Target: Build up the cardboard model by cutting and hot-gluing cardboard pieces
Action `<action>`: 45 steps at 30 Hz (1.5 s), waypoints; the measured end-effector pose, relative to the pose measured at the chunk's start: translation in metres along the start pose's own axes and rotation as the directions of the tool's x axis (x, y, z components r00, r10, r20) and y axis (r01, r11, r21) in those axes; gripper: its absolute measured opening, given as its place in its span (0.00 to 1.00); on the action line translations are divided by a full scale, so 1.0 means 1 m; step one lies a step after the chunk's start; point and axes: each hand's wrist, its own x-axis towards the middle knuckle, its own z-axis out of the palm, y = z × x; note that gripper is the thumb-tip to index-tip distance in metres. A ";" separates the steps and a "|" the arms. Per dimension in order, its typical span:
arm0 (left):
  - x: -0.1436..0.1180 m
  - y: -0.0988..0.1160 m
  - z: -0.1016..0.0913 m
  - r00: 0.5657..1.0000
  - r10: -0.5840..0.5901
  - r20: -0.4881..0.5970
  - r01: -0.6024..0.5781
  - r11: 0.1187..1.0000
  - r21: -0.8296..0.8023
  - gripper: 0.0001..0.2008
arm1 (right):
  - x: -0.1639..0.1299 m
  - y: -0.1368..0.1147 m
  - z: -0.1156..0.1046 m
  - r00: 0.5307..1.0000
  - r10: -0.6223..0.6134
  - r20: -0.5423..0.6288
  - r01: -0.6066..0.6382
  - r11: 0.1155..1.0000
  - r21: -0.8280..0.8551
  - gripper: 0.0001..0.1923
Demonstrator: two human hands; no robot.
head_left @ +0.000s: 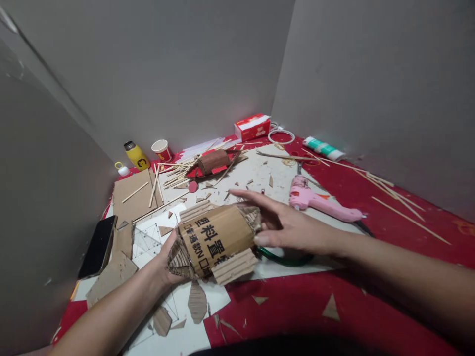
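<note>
A cardboard model (215, 242) shaped like a rolled tube with corrugated fins and black printed characters sits low over the table centre. My left hand (165, 264) grips its near-left end from below. My right hand (285, 225) rests against its right end with the fingers stretched out flat and apart. Under my right hand lies a green-handled tool (285, 258), partly hidden.
A pink glue gun (319, 200) lies right of centre. Several wooden sticks (393, 198), cardboard scraps (115, 272), a black phone (98, 245), a yellow bottle (136, 155), a paper cup (161, 149), a tissue box (252, 126) and a brown cardboard model (213, 160) are scattered about. Grey walls enclose the red table (371, 316).
</note>
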 end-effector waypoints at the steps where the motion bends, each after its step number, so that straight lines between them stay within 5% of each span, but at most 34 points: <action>1: 0.001 0.000 0.001 1.000 -0.026 0.013 0.026 1.000 -0.011 0.15 | -0.001 0.000 0.002 0.999 0.023 0.025 -0.023 0.999 -0.031 0.43; 4: 0.003 0.003 -0.002 0.997 -0.040 0.067 0.043 0.998 -0.041 0.19 | -0.002 -0.002 0.007 1.000 0.020 -0.009 -0.021 0.996 -0.092 0.37; 7: 0.004 0.009 -0.007 0.990 0.070 0.123 -0.068 0.997 -0.021 0.24 | 0.001 -0.004 0.010 0.989 0.025 -0.143 -0.013 0.996 0.088 0.34; 12: 0.002 0.013 0.002 0.931 0.358 0.071 -0.360 0.933 0.005 0.14 | 0.004 -0.006 0.015 0.927 0.147 -0.345 -0.042 0.955 0.295 0.39; 16: -0.002 0.011 0.011 0.895 0.439 0.080 -0.443 0.895 0.050 0.10 | 0.002 -0.007 0.014 0.910 0.161 -0.382 -0.060 0.963 0.263 0.41; 22: -0.006 0.025 0.005 0.919 0.390 0.057 -0.394 0.914 0.096 0.19 | 0.001 -0.010 0.006 0.942 -0.003 -0.335 -0.027 0.996 -0.087 0.38; 28: 0.000 0.029 -0.006 0.963 0.269 -0.002 -0.264 0.949 0.173 0.15 | 0.003 -0.008 -0.001 0.950 -0.041 -0.309 -0.113 0.879 -0.463 0.43; 37: 0.009 0.017 -0.013 0.964 0.261 -0.046 -0.236 0.925 0.299 0.18 | 0.009 0.009 -0.011 0.948 -0.108 -0.298 -0.049 0.878 -0.475 0.39; 45: 0.008 0.008 -0.008 0.914 0.405 -0.027 -0.326 0.770 0.549 0.18 | 0.012 0.019 -0.014 0.930 -0.208 -0.304 -0.007 0.815 -0.580 0.29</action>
